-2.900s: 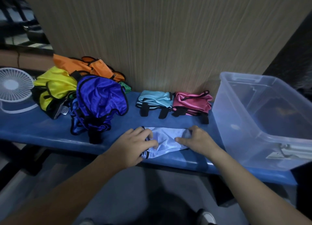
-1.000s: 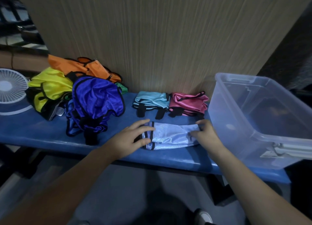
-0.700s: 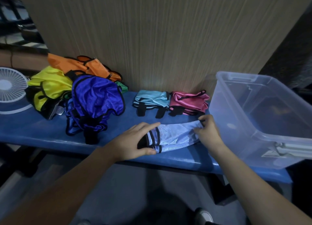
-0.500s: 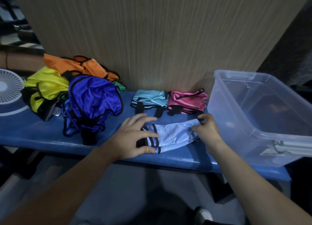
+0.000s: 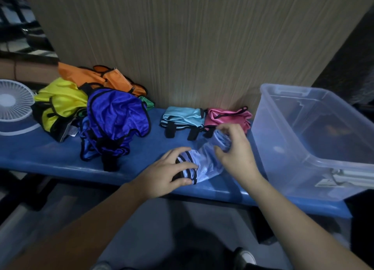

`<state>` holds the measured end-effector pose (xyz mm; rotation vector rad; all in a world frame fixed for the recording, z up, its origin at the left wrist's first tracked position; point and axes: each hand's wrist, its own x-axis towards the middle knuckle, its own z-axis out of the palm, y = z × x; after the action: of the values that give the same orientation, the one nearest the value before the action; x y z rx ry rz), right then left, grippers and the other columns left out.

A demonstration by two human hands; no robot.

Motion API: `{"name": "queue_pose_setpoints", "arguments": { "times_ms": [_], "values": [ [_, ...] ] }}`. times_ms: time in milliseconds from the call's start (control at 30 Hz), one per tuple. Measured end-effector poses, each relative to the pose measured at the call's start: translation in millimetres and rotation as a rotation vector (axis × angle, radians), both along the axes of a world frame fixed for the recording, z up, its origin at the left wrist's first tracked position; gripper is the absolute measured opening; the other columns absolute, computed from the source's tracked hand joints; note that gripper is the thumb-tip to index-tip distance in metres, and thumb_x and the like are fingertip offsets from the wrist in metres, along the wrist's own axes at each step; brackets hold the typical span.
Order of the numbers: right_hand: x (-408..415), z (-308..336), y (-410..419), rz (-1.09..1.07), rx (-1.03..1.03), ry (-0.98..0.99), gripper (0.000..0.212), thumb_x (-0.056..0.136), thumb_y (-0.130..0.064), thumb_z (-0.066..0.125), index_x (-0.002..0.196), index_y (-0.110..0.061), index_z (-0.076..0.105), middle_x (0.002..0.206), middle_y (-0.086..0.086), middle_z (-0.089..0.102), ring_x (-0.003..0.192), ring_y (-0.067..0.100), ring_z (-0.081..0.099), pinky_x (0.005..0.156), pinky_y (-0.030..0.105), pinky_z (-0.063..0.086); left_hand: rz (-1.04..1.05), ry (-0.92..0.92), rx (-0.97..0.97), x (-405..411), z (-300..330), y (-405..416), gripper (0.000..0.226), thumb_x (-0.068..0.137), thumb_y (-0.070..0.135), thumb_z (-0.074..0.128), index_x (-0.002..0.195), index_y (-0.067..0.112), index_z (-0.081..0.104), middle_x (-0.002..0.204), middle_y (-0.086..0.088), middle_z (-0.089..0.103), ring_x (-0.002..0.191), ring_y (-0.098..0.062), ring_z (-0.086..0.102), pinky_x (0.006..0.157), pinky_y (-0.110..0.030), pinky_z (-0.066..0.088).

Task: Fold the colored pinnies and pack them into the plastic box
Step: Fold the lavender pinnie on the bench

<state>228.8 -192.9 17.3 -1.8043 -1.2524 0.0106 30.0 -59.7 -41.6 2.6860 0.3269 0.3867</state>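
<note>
Left hand (image 5: 165, 173) flat on the black-trimmed end of the pale blue pinny (image 5: 204, 164), fingers (image 5: 183, 165) spread and pressing it to the blue bench (image 5: 60, 158); right hand (image 5: 237, 151) raised above the other end, fingers (image 5: 226, 128) curled and pinching a bunch of the cloth lifted off the bench. Behind, by the wood panel (image 5: 192, 47), folded light teal pinny (image 5: 183, 118) touching folded pink pinny (image 5: 227, 116). Further left, heaped loose: royal blue pinny (image 5: 115, 124), yellow pinny (image 5: 58, 101), orange pinny (image 5: 97, 78), beside a white fan (image 5: 12, 103); clear plastic box (image 5: 283, 148) at the right end, just beside the right hand.
</note>
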Motion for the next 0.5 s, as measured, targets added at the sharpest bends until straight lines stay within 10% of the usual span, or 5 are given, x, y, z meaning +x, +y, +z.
{"name": "queue_pose_setpoints", "arguments": {
  "times_ms": [200,500],
  "values": [
    [-35,-3,11,0.069,-0.174,-0.393,0.054,0.078,-0.008,0.069,0.125,-0.027,0.049,0.125,-0.007,0.044,0.100,0.021,0.058,0.061,0.040,0.051,0.105,-0.154,-0.266,3,-4,-6,0.062,0.079,0.042,0.081,0.131,0.033,0.049,0.136,0.016,0.033,0.132,0.002,0.037,0.115,-0.033,0.034],
    [-55,-12,23,0.154,-0.218,-0.069,0.066,0.078,-0.016,0.076,0.134,-0.027,0.043,0.123,-0.007,0.050,0.108,0.014,0.055,0.086,0.032,0.049,0.122,-0.186,-0.352,1,-3,-3,0.121,0.071,0.031,0.089,0.157,0.043,0.005,0.159,0.023,0.004,0.146,0.007,0.019,0.115,-0.017,0.025]
  ]
}}
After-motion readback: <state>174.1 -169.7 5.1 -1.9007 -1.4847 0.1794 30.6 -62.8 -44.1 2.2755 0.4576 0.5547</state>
